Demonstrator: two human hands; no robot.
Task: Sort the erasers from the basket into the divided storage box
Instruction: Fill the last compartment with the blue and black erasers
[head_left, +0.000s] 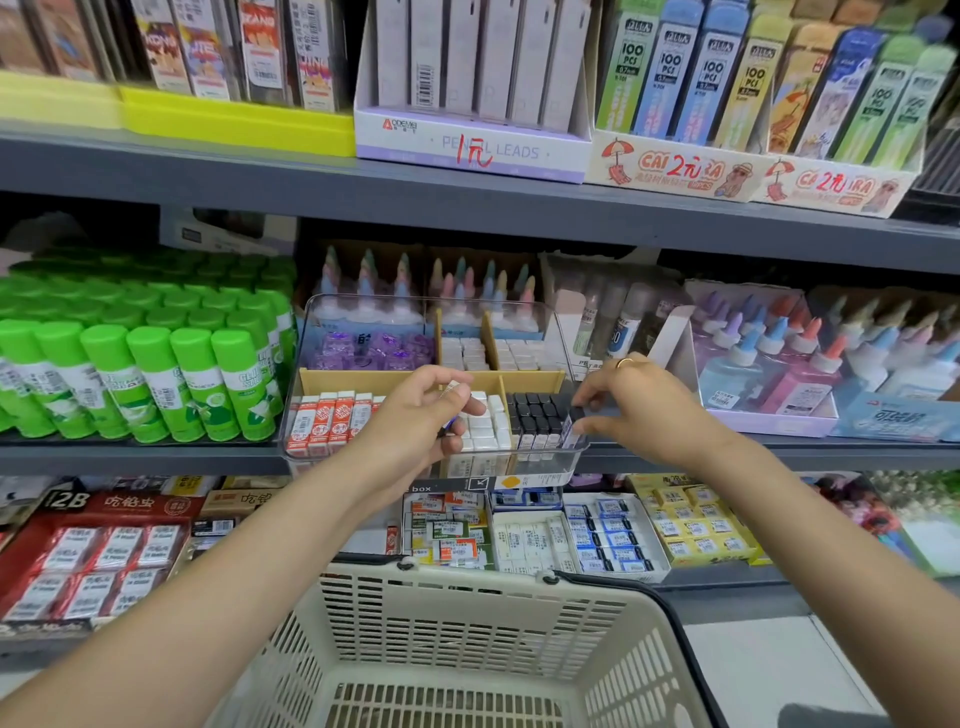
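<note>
Our right hand (639, 402) is at the front right corner of the divided storage box (311, 322), thumb and forefinger pinching a black eraser (574, 415) at the edge of the black erasers (535, 415). We judge it is being slotted into the last gap of that row, which is why the fingers come in from the side and not from above. There is a ring (624, 362) on one finger.

Our left hand (423, 415) hovers over the middle front compartment, fingers curled around a few small erasers (453, 388); one pale end pokes up and something blue shows lower down. We take it as a holding stock, kept close so the right hand can feed from it.

Outward now: white erasers (488, 421) fill the middle compartment, red-sleeved erasers (332, 423) stand upright on the left, purple pieces and more white blocks sit in the back compartments. Each colour keeps to its own cell, divided by tan partitions.

Below us the basket (519, 613) shows only its slatted floor, so we reckon the sorting is nearly done. Green glue sticks (145, 364) stand just beside the box on the same shelf.
</note>
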